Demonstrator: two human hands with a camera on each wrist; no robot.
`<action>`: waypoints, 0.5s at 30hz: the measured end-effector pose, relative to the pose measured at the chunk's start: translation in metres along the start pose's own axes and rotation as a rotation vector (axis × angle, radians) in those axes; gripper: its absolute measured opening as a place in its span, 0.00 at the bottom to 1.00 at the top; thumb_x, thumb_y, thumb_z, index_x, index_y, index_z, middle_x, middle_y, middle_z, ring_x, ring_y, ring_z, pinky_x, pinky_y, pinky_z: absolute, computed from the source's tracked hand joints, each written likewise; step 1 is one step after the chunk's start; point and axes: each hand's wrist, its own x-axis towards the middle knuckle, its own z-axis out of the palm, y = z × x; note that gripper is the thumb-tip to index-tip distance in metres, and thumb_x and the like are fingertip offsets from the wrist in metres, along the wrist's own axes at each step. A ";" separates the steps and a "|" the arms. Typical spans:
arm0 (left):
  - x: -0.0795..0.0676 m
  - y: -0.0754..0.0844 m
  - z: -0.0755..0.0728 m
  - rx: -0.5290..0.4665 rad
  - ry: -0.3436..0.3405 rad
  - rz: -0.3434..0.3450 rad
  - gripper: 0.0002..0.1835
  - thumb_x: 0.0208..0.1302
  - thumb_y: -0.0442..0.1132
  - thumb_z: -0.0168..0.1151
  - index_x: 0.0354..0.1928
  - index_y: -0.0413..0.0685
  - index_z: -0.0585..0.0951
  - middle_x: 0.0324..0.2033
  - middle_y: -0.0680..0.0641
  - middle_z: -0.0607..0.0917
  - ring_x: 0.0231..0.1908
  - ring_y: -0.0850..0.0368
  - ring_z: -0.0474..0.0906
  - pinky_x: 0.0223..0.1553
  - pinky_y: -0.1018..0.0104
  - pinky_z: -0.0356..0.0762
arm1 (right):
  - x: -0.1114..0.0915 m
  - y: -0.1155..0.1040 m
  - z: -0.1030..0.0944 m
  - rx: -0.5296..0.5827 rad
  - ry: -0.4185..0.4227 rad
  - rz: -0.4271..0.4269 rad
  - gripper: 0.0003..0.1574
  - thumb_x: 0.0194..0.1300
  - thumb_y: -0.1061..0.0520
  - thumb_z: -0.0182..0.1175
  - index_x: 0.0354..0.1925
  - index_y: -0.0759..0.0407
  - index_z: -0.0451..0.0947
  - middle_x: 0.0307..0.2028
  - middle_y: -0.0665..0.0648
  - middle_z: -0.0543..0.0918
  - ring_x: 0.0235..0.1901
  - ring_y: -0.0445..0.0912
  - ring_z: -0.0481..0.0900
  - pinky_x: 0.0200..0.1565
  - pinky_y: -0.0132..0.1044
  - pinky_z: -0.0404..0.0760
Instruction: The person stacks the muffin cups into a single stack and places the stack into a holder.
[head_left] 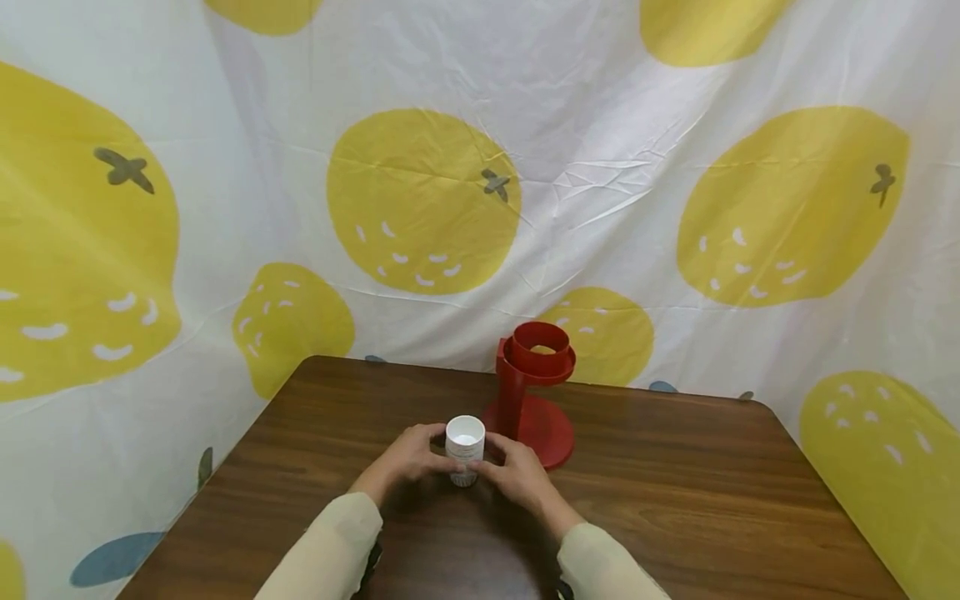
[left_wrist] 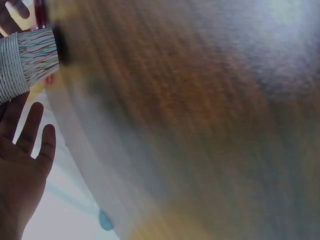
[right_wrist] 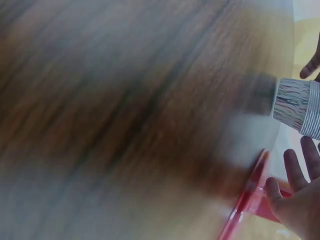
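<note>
A stack of nested white paper cups (head_left: pixel 465 446) stands upright, open end up, in front of me. Wavy coloured lines mark the lowest cup, plain in the left wrist view on the cup stack (left_wrist: pixel 37 52). From the left side my left hand (head_left: pixel 411 457) grips the stack between thumb and fingers. My right hand (head_left: pixel 521 475) grips it from the right in the same way. Outer fingers of both hands stretch away from the cups in the wrist views. Whether the stack's base touches the table, I cannot tell.
Just behind the right hand is a red stand (head_left: pixel 512 404) with a round base, an upright post and a ring-shaped holder on top. The brown wooden table (head_left: pixel 697 492) ends at a white cloth (head_left: pixel 600 192) printed with yellow lemons.
</note>
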 end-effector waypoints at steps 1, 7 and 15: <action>0.001 0.002 -0.001 -0.006 -0.005 0.000 0.33 0.52 0.49 0.78 0.58 0.41 0.79 0.51 0.43 0.84 0.54 0.44 0.77 0.57 0.45 0.73 | -0.001 -0.001 -0.002 0.000 -0.004 0.001 0.34 0.63 0.45 0.69 0.61 0.62 0.76 0.53 0.60 0.83 0.54 0.56 0.80 0.56 0.54 0.76; 0.007 0.025 -0.012 -0.008 -0.005 0.038 0.33 0.52 0.50 0.78 0.57 0.42 0.80 0.50 0.45 0.84 0.54 0.45 0.78 0.58 0.45 0.72 | -0.005 -0.019 -0.026 -0.024 0.003 0.005 0.34 0.65 0.44 0.67 0.63 0.59 0.75 0.55 0.59 0.82 0.54 0.55 0.80 0.55 0.53 0.77; 0.021 0.067 -0.035 -0.033 0.010 0.106 0.30 0.51 0.50 0.78 0.54 0.45 0.81 0.45 0.50 0.85 0.49 0.51 0.79 0.54 0.50 0.75 | -0.005 -0.050 -0.064 -0.053 0.078 -0.008 0.31 0.65 0.46 0.67 0.62 0.56 0.76 0.54 0.56 0.83 0.55 0.56 0.79 0.56 0.55 0.76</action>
